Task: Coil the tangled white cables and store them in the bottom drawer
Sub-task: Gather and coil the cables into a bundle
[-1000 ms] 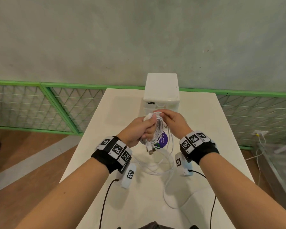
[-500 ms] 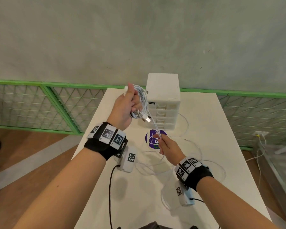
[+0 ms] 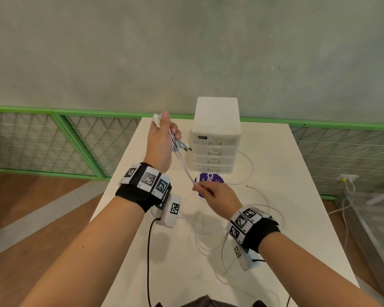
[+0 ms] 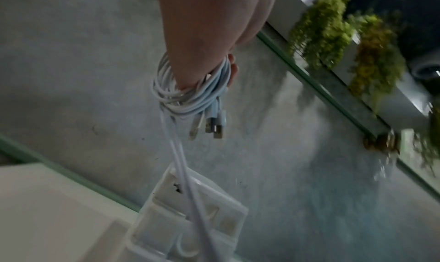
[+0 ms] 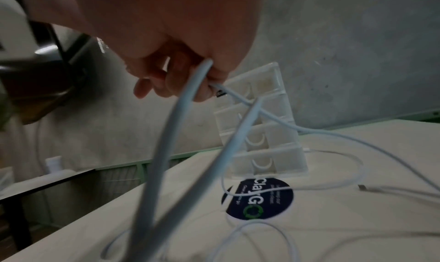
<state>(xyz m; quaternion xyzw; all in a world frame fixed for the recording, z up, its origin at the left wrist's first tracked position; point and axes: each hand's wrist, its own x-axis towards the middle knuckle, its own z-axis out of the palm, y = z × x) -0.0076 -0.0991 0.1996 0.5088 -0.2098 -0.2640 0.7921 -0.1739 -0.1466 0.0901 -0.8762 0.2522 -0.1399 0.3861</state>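
Observation:
My left hand (image 3: 162, 138) is raised left of the white drawer unit (image 3: 216, 134) and grips a coil of white cables (image 4: 190, 96), with several plugs (image 4: 214, 126) hanging below it. Taut cable strands (image 3: 184, 167) run down from the coil to my right hand (image 3: 213, 193), which pinches them above the table. In the right wrist view the strands (image 5: 176, 134) pass through the right hand's fingers (image 5: 166, 81). Loose white cable (image 3: 248, 169) trails over the table to the right of the drawers, and more loops (image 3: 208, 240) lie under my right wrist. All the drawers look closed.
The white table (image 3: 297, 218) carries a round purple sticker (image 3: 208, 180) in front of the drawer unit. A green mesh railing (image 3: 53, 140) and grey wall stand behind. Black sensor cords (image 3: 149, 251) hang from my wrists. A wall socket with wires (image 3: 346, 180) is at the right.
The hands were together at the cable bundle. The left hand then rose up and left with the coil, the right dropped, and the cable stretched between them. Little moved in the last half second.

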